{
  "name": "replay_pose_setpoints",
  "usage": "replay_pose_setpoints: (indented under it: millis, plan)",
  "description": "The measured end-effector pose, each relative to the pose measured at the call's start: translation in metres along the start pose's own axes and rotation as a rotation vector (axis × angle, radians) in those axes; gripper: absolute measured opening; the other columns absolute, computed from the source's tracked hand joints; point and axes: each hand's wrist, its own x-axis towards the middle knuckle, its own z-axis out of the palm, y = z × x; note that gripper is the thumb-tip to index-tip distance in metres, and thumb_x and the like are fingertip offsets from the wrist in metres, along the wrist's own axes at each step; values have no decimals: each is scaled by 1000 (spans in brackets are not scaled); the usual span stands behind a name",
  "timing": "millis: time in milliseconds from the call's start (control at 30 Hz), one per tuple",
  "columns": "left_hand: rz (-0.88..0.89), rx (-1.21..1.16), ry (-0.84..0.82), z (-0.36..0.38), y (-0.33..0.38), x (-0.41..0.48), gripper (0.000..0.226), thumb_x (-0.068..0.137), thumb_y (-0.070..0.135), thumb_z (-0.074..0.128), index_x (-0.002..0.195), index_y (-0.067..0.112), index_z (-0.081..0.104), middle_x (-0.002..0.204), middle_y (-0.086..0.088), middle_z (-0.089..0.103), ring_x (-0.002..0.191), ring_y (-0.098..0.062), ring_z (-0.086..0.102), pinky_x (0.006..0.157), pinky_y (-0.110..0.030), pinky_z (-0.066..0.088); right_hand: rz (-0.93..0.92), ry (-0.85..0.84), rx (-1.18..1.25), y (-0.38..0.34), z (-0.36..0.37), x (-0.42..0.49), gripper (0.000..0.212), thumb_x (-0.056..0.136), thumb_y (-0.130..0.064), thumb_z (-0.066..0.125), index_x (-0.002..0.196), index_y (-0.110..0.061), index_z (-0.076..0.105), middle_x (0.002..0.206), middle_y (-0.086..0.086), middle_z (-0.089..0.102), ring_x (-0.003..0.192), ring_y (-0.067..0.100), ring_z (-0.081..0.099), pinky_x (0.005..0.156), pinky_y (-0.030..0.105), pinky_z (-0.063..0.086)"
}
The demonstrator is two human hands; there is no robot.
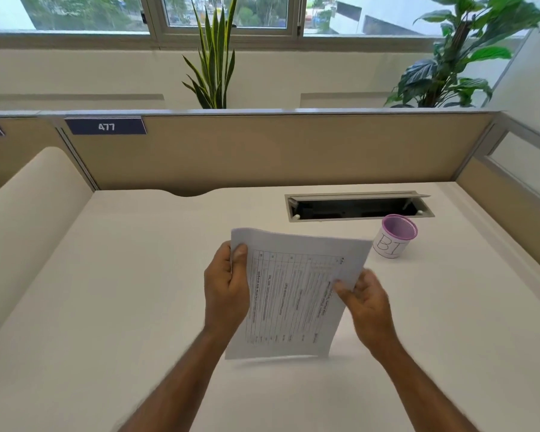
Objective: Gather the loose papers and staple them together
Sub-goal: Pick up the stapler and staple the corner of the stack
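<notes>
White printed papers (293,294) sit gripped between both hands above the desk (106,307), lifted clear of it with a faint shadow under their lower edge. The left hand (226,291) is closed on the stack's upper left edge, thumb on the front face, fingers behind. The right hand (367,302) pinches the right edge about halfway down, thumb pressed on the printed face, the other fingers curled behind.

The stack's long axis runs from near to far, tipped a little clockwise, so its far right corner points toward the cup (395,236). The front sheet carries a ruled table of text turned sideways; the words are too blurred to read. How many sheets there are cannot be told.

Beyond the right hand, well apart from the papers, the purple mesh cup stands upright with a white label reading "BI". Behind it a cable hatch (356,207) in the desk is open. On the beige partition (262,151) a dark tag (106,126) reads "477". Past the partition stand a snake plant (214,57) and a broad-leaved plant (455,54) before the window (231,14).
</notes>
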Motion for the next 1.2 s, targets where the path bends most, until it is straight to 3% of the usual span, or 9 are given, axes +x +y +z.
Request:
replay_pose_setpoints:
  millis: [67, 167, 233, 333, 467, 667, 900, 1000, 1200]
  plan:
    - [11, 54, -65, -5, 3, 5, 26, 97, 31, 39, 77, 20, 51, 65, 10, 59, 58, -4, 58, 48, -14, 45, -120, 153, -145, -28, -7, 3, 44, 73, -47, 72, 107, -24, 55, 111, 3, 64, 107, 22, 61, 102, 43, 47]
    - [36, 122, -134, -6, 8, 5, 26, 100, 30, 39, 78, 24, 52, 67, 4, 57, 58, -7, 58, 50, -16, 46, -418, 275, -460, -86, -12, 6, 48, 80, -38, 67, 118, -14, 52, 117, -2, 57, 110, 12, 52, 97, 24, 44]
    - [53, 158, -167, -1, 12, 2, 25, 100, 30, 38, 78, 27, 51, 66, 7, 57, 60, -5, 59, 50, -13, 46, -515, 112, -622, -115, -3, 5, 43, 86, -37, 61, 123, -17, 54, 122, -4, 58, 113, 6, 49, 97, 21, 41]
    - [75, 183, -187, 7, 18, -3, 23, 98, 36, 38, 81, 28, 53, 68, 9, 59, 65, -7, 63, 52, -13, 48, -466, -201, -885, -123, 26, -2, 51, 93, -44, 48, 139, -23, 43, 141, -1, 51, 129, 12, 43, 108, 29, 31]
    - [110, 194, -192, 18, 21, -5, 25, 96, 39, 36, 89, 24, 55, 70, 10, 60, 65, -9, 64, 52, -15, 48, -427, -304, -1040, -112, 50, -10, 55, 97, -45, 40, 145, -21, 34, 142, 1, 51, 125, 18, 48, 111, 34, 30]
    - [111, 199, -192, 19, 22, -8, 26, 96, 40, 35, 89, 25, 55, 71, 10, 61, 66, -13, 64, 53, -18, 50, -506, -228, -956, -108, 51, -8, 47, 93, -45, 41, 131, -22, 54, 122, 2, 67, 97, 20, 67, 85, 27, 51]
    - [86, 145, -189, 17, 32, -9, 31, 93, 41, 36, 92, 20, 60, 75, 11, 63, 72, -9, 64, 56, -13, 49, -553, -193, -809, -113, 52, -7, 37, 91, -41, 46, 111, -20, 68, 95, 2, 75, 74, 17, 69, 67, 20, 53]
    - [46, 115, -169, 13, 35, -8, 31, 90, 43, 40, 92, 21, 61, 78, 12, 64, 76, -6, 65, 58, -10, 49, -468, -216, -734, -115, 49, -7, 30, 95, -36, 47, 111, -23, 68, 94, -3, 75, 74, 12, 68, 66, 16, 54]
    - [-30, 143, -195, 13, 34, -9, 30, 88, 43, 42, 84, 22, 63, 75, 9, 66, 74, -3, 64, 60, -10, 49, -183, -216, -503, -117, 34, 2, 21, 95, -31, 54, 107, -24, 70, 87, -4, 73, 70, 13, 70, 60, 26, 61]
